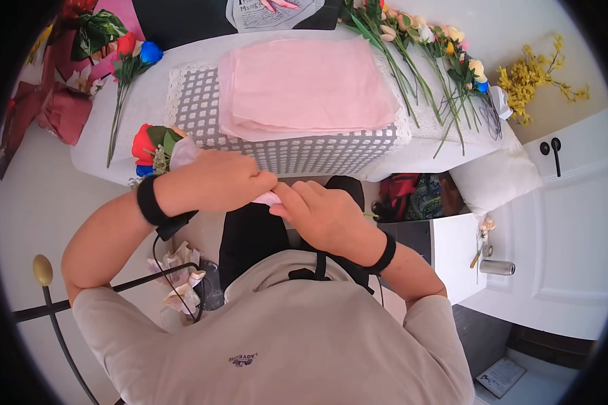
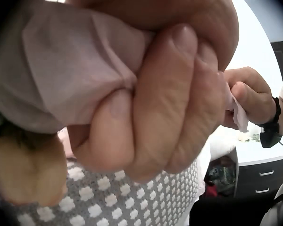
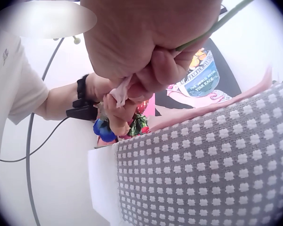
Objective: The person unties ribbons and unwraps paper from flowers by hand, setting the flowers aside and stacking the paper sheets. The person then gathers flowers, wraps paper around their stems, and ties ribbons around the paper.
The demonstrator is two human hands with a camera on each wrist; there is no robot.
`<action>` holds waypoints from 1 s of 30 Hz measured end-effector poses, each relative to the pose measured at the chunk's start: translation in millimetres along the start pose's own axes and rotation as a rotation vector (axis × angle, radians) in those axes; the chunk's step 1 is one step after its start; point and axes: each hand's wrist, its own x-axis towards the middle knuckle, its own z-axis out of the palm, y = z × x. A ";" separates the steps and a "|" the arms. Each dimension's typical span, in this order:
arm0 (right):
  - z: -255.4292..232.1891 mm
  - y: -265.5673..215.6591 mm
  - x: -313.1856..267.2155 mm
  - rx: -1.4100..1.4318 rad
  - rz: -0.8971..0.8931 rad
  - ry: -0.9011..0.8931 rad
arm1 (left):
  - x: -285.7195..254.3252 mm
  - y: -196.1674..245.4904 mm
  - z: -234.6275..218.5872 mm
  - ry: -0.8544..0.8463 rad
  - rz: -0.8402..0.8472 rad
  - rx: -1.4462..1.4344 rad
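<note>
Presently, the wrapped bunch [image 1: 161,143] is held in both hands, just off the near edge of the surface [image 1: 148,101], between its left corner and its middle. Whether it touches that edge cannot be told.

The governing relation is the bunch's long axis, which runs crosswise, roughly along the near edge, through one hand and on to the other. The flower heads lie beyond the left hand [image 1: 219,181], towards the left corner; that hand is the nearer to them. The right hand [image 1: 331,216] is the nearer to the stem end.

The left fingers are curled around the pink wrapping paper [image 2: 70,66], below the flower heads. The right fingers are closed on the tapered end, with a fold of paper showing on the side facing the left hand. A green stem [image 3: 217,26] passes out beyond the right hand's outer side.

On the surface, a stack of pink sheets [image 1: 304,88] lies beyond the hands, towards the far edge. Loose red and blue flowers [image 1: 123,71] lie along the left edge; further cut flowers [image 1: 463,71] lie towards the far right corner.
</note>
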 end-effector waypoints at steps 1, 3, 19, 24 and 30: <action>2.9 -1.1 -0.2 -0.008 -0.002 -0.001 | 0.7 -3.0 2.1 -0.051 -0.043 -0.088; 11.4 0.8 -3.6 0.007 0.035 -0.045 | 0.9 0.2 -2.7 -0.100 -0.088 -0.176; 7.5 0.0 -3.7 0.689 0.322 -0.016 | 4.7 36.1 15.5 0.513 0.000 0.184; 11.6 -5.5 -8.1 0.275 0.162 -0.051 | -0.9 36.1 3.2 0.311 -0.125 0.004; 12.9 -7.2 -7.6 0.137 0.092 0.019 | -2.3 38.2 -7.4 0.038 -0.250 -0.308</action>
